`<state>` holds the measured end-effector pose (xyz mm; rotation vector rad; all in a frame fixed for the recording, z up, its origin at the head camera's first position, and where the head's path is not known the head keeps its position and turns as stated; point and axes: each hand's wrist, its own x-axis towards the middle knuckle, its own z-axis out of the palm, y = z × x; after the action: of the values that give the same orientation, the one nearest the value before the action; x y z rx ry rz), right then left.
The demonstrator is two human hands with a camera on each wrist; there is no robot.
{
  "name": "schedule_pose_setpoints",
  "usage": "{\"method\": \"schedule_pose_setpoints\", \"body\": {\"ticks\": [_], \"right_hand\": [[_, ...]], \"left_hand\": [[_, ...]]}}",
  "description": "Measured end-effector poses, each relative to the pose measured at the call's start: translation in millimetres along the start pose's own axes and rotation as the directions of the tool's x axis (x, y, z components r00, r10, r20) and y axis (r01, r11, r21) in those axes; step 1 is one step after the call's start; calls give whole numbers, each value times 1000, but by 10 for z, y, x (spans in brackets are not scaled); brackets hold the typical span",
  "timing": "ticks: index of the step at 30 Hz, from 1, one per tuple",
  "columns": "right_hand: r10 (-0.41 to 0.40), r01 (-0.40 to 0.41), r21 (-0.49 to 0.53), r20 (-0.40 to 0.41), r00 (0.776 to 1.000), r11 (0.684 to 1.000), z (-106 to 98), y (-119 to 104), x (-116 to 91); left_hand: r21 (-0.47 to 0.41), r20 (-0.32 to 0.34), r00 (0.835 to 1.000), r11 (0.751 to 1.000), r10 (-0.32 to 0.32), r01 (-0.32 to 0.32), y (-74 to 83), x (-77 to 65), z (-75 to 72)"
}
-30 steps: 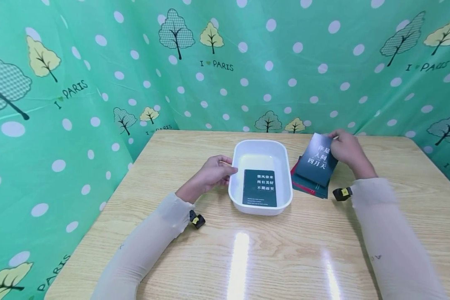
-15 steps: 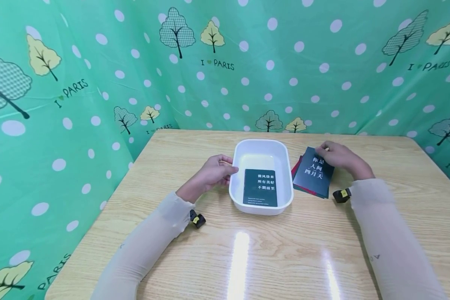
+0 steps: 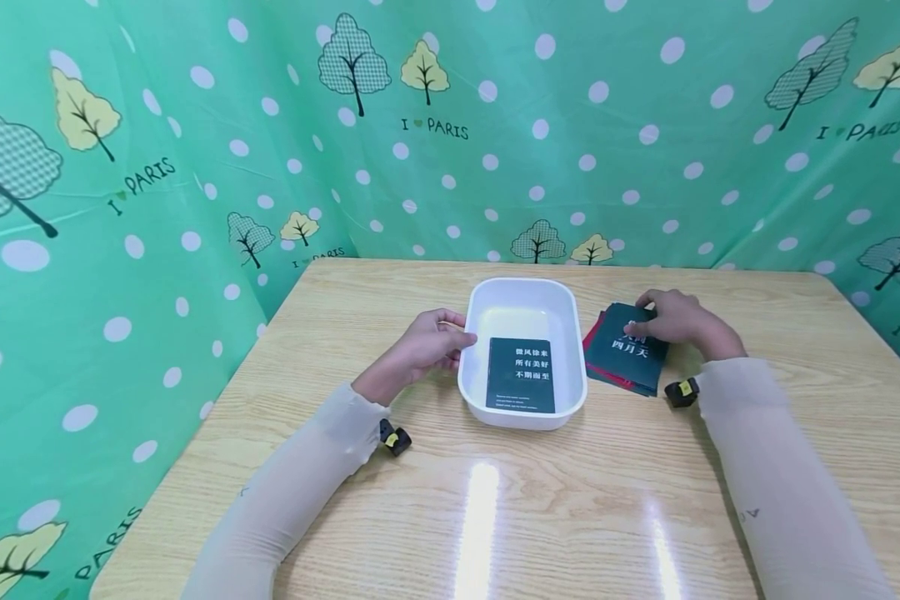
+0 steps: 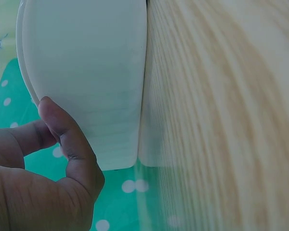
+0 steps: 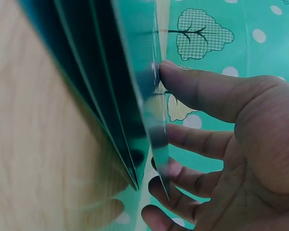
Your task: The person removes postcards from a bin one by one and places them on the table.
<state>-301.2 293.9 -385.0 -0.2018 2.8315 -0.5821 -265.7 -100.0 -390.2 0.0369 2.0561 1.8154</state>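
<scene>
My left hand (image 3: 429, 343) holds the left rim of a white plastic tray (image 3: 522, 421), its thumb (image 4: 62, 118) over the edge. Inside the tray lies a dark green card (image 3: 520, 383) printed with white Chinese characters. To the right of the tray is a small fanned stack of dark cards, with a red card (image 3: 591, 332) showing at its left edge. My right hand (image 3: 681, 321) is at the stack's upper right corner. It pinches the top card (image 3: 624, 362), thumb on the printed face. In the right wrist view that card's edge stands apart from the cards below (image 5: 98, 96).
The wooden table (image 3: 390, 517) carries bright light reflections near its front. Behind it and to the left hangs a green curtain (image 3: 450, 183) with dots and trees. Black wrist cameras (image 3: 395, 440) sit under both sleeves, close to the tabletop.
My right hand has lowered the top card onto the stack, and its thumb has shifted across the printed face. The left hand and tray have stayed in place.
</scene>
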Motion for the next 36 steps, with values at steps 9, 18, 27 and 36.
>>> {"method": "schedule_pose_setpoints", "body": {"ticks": [9,18,27,36], "right_hand": [[1,-1,-6,-1,1000,1000,52,-33,23],[15,-15,7,-7,1000,1000,77,-29,32],[-36,32,-34,-135,990,999,21,-137,-7],[-100,88,-57,-246,964,994,1,-338,-37]], "left_hand": [[2,-1,1000,1000,0,0,4,-4,13],[12,-1,1000,1000,1,-1,-1,2,17],[5,-1,1000,1000,7,-7,3,-14,10],[0,9,1000,1000,12,-12,0,-11,3]]}}
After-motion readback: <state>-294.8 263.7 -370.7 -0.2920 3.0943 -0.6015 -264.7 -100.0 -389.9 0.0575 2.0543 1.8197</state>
